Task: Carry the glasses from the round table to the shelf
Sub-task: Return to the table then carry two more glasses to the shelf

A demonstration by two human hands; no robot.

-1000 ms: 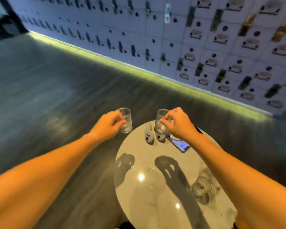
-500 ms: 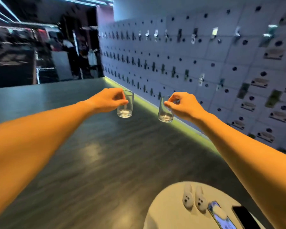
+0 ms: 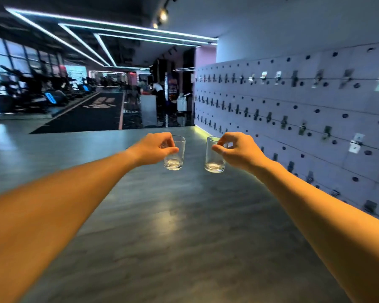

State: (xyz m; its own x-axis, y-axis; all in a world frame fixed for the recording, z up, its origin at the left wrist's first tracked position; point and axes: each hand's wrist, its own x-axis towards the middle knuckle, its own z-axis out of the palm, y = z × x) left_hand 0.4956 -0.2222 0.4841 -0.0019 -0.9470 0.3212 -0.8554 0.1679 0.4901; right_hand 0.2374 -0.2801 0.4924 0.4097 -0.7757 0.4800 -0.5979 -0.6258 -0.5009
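Two small clear glasses hang upright in the air in front of me, over the dark floor. My left hand [image 3: 154,148] pinches the left glass [image 3: 175,157] at its rim, fingers curled over the top. My right hand [image 3: 239,150] pinches the right glass [image 3: 213,158] the same way. Both arms are stretched forward and the glasses sit about a hand's width apart. The round table is out of view, and no shelf can be made out.
A wall of grey lockers [image 3: 293,110] runs along the right, with a lit strip at its base. Grey wood-look floor [image 3: 162,226] stretches ahead. Gym machines [image 3: 26,95] stand far left, a counter [image 3: 149,106] with a person behind it far ahead.
The view has swung up and away from the round table, which has dropped out of sight. Both hands have lifted the glasses off it and still hold them out front.
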